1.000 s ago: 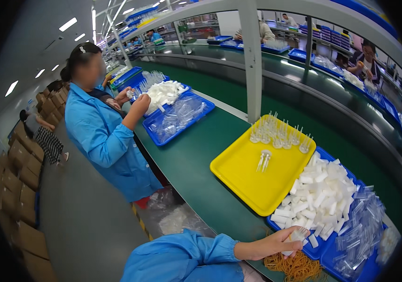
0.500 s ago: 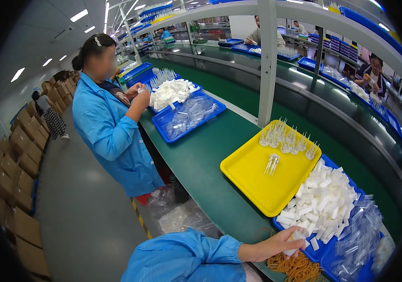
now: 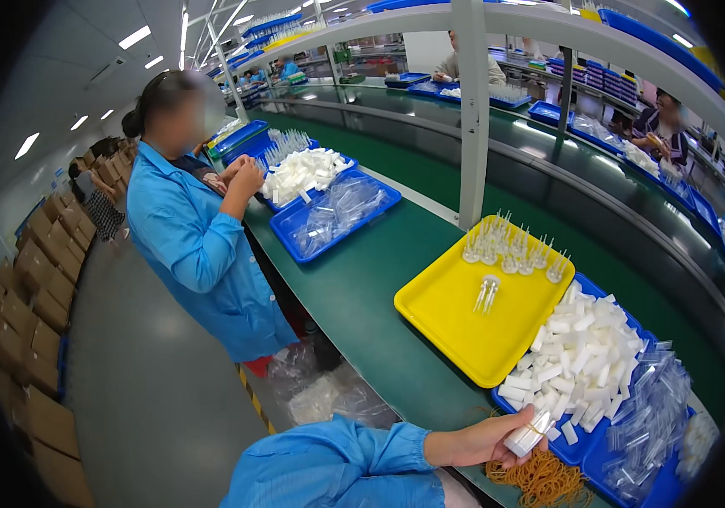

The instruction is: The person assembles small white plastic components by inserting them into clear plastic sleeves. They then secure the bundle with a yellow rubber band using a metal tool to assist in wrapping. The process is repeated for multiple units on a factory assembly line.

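My left hand [image 3: 494, 438], in a blue sleeve from the lower edge, is closed around a small bundle of white blocks [image 3: 527, 435]. Its thumb lies along the far side and the fingers curl under the near side. What looks like a thin rubber band crosses the bundle. Just below the hand is a heap of tan rubber bands [image 3: 540, 481] on the green bench. Beside it, a blue tray holds a pile of white blocks [image 3: 587, 360], and another holds clear plastic pieces [image 3: 646, 423]. My right hand is out of view.
A yellow tray [image 3: 456, 305] with several clear, pronged pieces [image 3: 515, 250] overlaps the blue tray. A white post [image 3: 471, 127] rises behind it. To the left, a co-worker in blue [image 3: 202, 229] works by blue trays [image 3: 333, 216]. Cardboard boxes [image 3: 45, 339] line the far-left wall.
My left hand has turned slightly, and the white bundle now shows more clearly with its end tilted upward. The co-worker's head has shifted, and the whole view has moved a little.
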Tool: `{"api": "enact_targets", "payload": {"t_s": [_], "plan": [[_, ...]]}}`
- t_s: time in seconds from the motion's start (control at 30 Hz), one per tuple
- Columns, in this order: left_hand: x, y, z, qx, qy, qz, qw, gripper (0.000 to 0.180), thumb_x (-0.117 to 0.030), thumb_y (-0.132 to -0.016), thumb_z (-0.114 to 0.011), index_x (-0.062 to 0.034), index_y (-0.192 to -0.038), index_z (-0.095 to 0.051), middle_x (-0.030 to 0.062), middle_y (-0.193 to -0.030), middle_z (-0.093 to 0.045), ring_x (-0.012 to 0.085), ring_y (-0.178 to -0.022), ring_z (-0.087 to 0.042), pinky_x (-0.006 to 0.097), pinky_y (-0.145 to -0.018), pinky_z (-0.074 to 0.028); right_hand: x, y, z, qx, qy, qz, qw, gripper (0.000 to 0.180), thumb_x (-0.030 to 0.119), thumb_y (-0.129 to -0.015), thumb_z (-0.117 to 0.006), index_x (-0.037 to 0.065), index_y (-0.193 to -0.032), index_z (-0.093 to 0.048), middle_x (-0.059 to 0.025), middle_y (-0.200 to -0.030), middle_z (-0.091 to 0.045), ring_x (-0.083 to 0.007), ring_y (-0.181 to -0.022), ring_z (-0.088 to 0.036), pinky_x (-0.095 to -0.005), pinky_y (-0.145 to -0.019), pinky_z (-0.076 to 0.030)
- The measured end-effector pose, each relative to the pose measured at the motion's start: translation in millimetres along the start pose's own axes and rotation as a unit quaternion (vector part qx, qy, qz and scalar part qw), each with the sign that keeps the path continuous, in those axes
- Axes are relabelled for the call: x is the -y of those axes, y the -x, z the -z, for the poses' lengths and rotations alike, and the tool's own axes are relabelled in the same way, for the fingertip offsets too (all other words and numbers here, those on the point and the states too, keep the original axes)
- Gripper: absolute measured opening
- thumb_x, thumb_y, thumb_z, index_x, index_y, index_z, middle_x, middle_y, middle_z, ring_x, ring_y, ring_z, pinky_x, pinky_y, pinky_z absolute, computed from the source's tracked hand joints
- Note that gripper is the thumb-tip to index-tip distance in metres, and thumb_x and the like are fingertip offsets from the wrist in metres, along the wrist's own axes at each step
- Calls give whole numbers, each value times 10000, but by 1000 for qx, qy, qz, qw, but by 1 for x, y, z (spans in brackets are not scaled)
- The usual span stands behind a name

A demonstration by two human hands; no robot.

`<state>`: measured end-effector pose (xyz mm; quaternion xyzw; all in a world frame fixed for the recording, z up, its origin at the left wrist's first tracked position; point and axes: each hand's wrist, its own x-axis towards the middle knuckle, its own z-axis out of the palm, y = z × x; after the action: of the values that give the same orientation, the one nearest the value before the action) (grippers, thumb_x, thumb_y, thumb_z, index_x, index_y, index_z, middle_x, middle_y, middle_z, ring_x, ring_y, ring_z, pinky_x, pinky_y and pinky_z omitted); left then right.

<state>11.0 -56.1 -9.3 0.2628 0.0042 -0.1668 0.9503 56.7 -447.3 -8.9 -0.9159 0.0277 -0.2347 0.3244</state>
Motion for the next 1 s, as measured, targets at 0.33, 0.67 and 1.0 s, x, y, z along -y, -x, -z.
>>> {"api": "enact_targets", "payload": {"t_s": [0.33, 0.67, 1.0], "plan": [[-2, -10, -22, 4, -203, 21, 979, 503, -262, -933, -559, -81, -1352, -348, 49, -1031, -554, 110, -913, -543, 223, -738, -453, 17, -21, -14, 101, -280, -82, 951, 164, 107, -947, -484, 24, -1056, -574, 4, -856, -533, -68, -750, -516, -209, -668, -430], [14, -19, -40, -45, -493, -59, 867, 596, -157, -739, -769, -33, -1253, -494, 70, -1142, -571, 133, -1033, -540, 272, -896, -420, 163, -18, -61, 381, -548, -106, 737, 160, 33, -900, -538, -54, -1033, -559, -111, -908, -632, -129, -774, -611, -254, -687, -510], [19, -23, -34, -59, -563, -86, 820, 638, -164, -715, -780, -35, -1270, -493, 121, -1136, -602, 192, -1015, -593, 302, -873, -455, 164, -11, -70, 393, -511, -78, 760, 139, 58, -901, -538, -35, -988, -595, -78, -878, -627, -93, -716, -587, -223, -638, -486]]}}
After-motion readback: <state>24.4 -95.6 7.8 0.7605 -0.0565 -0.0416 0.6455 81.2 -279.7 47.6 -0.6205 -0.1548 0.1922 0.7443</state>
